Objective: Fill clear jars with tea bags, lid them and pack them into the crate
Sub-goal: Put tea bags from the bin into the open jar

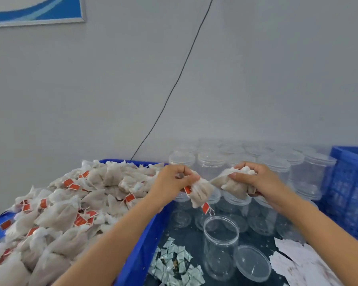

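Pale mesh tea bags with red tags (201,191) are pinched in the curled fingers of the left hand (171,182), held above the open clear plastic jar (220,246) standing on the dark table (186,236). More bags (235,183) are gripped in the closed right hand (256,180). A round clear lid (253,263) lies just beside the jar. A blue bin heaped with tea bags (145,252) sits at left, a blue slatted crate (351,193) at right, with lidded jars (277,166) between.

Both arms outstretched — left hand (175,178) and right hand (254,178) clenched.
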A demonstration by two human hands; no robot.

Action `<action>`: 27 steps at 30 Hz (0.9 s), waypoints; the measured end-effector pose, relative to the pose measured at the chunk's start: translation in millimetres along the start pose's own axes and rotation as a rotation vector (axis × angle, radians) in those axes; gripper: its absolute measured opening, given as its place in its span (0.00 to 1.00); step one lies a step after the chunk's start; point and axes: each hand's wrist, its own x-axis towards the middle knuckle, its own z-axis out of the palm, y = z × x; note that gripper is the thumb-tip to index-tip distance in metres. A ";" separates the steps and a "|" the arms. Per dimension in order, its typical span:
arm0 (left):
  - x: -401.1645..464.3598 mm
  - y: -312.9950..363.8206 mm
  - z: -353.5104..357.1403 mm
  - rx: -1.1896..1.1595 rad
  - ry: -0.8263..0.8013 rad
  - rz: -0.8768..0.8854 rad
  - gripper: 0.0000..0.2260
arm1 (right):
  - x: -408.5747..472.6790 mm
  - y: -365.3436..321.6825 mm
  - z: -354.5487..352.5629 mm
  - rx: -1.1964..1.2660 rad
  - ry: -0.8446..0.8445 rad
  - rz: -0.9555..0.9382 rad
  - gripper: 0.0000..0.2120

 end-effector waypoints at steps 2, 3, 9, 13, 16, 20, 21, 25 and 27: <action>3.7 -4.0 29.2 0.023 -0.080 -0.009 0.04 | -11.0 13.6 -14.2 -0.016 0.035 0.046 0.04; 5.3 -6.7 40.9 0.066 -0.112 -0.008 0.05 | -16.1 20.2 -20.5 -0.007 0.041 0.070 0.04; 10.6 -25.4 78.3 0.294 -0.228 0.017 0.09 | -35.4 42.6 -45.7 0.083 0.068 0.153 0.04; 9.5 -29.1 87.4 0.379 -0.260 0.075 0.10 | -40.9 46.3 -53.0 0.147 0.050 0.173 0.04; 9.6 -27.2 85.7 0.384 -0.216 0.092 0.09 | -43.0 47.5 -57.2 0.185 0.063 0.181 0.07; 12.0 -26.9 76.5 0.165 -0.161 0.051 0.11 | -41.8 49.2 -60.5 0.199 0.111 0.189 0.07; 12.3 -28.1 74.8 0.088 -0.178 0.026 0.11 | -41.2 48.8 -59.8 0.211 0.110 0.186 0.07; 8.1 -37.6 72.4 0.043 -0.314 -0.060 0.13 | -40.7 46.6 -53.0 0.274 0.061 0.174 0.14; 5.3 -40.7 73.1 0.074 -0.360 -0.069 0.12 | -39.9 48.9 -47.9 0.276 0.040 0.189 0.16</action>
